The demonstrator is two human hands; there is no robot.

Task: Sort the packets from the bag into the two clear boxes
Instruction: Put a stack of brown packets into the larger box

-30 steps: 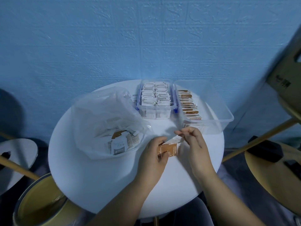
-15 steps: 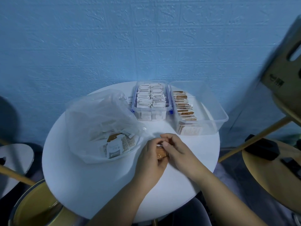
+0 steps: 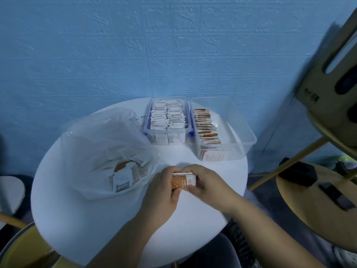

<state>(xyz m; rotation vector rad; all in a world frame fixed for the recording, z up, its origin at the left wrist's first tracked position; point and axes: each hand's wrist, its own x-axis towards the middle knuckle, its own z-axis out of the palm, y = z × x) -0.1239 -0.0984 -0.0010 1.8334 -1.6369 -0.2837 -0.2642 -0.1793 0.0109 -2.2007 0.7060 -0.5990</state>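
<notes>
A small stack of orange-and-white packets (image 3: 183,181) is held between both hands above the white round table (image 3: 96,229). My left hand (image 3: 164,192) grips its left end and my right hand (image 3: 208,184) grips its right end. To the left lies a clear plastic bag (image 3: 100,149) holding several more packets. At the back stand two clear boxes: the left box (image 3: 168,120) with blue clips is packed with white packets, and the right box (image 3: 239,132) holds a row of orange packets along its left side.
A wooden stool with dark objects on it (image 3: 318,200) stands to the right, and a wooden chair back (image 3: 332,78) rises at the upper right. A yellow round seat (image 3: 23,248) sits at the lower left. A blue textured wall is right behind the table.
My right hand has come back from near the right box to the packets in my left hand. Both hands now grip the stack together.
</notes>
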